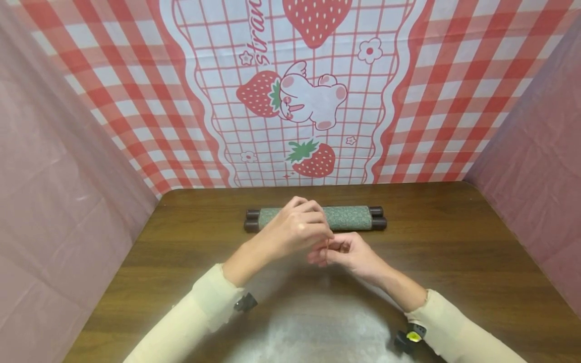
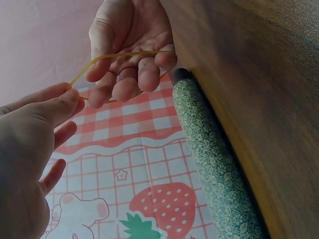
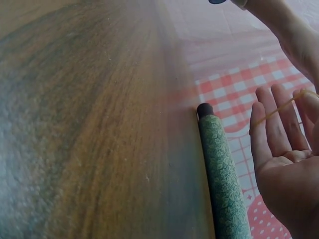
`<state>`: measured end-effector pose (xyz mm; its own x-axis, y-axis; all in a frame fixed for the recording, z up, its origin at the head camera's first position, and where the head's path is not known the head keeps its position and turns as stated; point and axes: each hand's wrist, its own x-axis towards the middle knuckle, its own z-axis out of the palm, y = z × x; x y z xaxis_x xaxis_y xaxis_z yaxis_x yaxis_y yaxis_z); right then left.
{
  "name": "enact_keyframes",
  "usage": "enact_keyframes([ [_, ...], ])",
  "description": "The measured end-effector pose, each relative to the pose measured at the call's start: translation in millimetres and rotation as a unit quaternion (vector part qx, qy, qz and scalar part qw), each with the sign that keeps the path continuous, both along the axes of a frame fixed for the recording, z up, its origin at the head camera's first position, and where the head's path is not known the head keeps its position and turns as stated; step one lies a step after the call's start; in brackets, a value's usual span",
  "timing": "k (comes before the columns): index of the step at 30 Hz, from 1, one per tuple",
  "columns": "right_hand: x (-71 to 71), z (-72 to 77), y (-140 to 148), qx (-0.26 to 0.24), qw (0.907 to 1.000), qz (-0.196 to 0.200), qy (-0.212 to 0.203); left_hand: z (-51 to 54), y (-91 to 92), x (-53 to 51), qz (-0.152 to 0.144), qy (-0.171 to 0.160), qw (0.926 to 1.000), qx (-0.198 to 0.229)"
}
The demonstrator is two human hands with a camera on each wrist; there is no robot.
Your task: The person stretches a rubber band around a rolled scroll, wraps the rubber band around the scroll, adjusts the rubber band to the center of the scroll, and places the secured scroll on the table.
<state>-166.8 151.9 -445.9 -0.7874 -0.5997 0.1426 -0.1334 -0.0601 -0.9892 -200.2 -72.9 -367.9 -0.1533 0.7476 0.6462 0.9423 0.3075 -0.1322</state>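
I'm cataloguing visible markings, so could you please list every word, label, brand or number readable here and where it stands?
"stran": printed sideways on the strawberry-patterned cloth, cut off by the head view's top edge.
Green patterned rolls and yellow band: no lettering visible.
Right wrist device: any marking is too small to read.

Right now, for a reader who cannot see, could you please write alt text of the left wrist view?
The left hand pinches a yellow elastic band looped around fingers of the right hand. A green patterned roll lies on a wooden table, a strawberry-print cloth behind.
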Motion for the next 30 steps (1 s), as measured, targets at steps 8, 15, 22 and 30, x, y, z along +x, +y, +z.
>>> enact_keyframes([
  [8, -1.1, -1.5, 1.9, 0.015, 0.9998, -0.007, -0.006, -0.1, 0.9, 2.4, -0.008, -0.005, 0.9999, 0.009],
  [15, -2.1, -1.6, 3.2, 0.052, 0.9982, -0.027, -0.011, 1.4, 0.4, 4.1, -0.031, -0.023, 0.9991, 0.019],
  [22, -3.0, -1.9, 0.9, 0.088, 0.9954, -0.032, -0.022, 7.9, -0.8, 5.3, -0.03, -0.029, 0.9988, 0.027],
  [30, -2.1, -10.9, -2.4, 0.106, 0.993, -0.019, -0.05, 16.8, -3.7, 4.1, -0.031, -0.065, 0.9968, 0.036],
])
